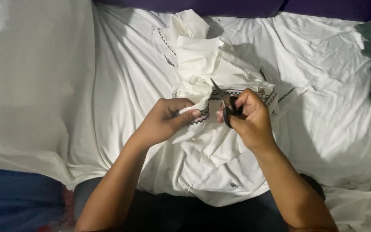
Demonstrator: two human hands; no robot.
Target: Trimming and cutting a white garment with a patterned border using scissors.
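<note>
Our left hand (165, 120) pinches the white embroidered cloth (211, 141) between thumb and curled fingers, just beside the black-handled scissors (226, 105). Our right hand (250, 118) closes its fingers through the scissor handles, blades angled over the patterned trim (200, 120).

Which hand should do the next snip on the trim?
Probably the right hand: it holds the small black scissors, blades pointing up at the patterned trim on the white cloth. The left hand is pinching the cloth beside them.
</note>
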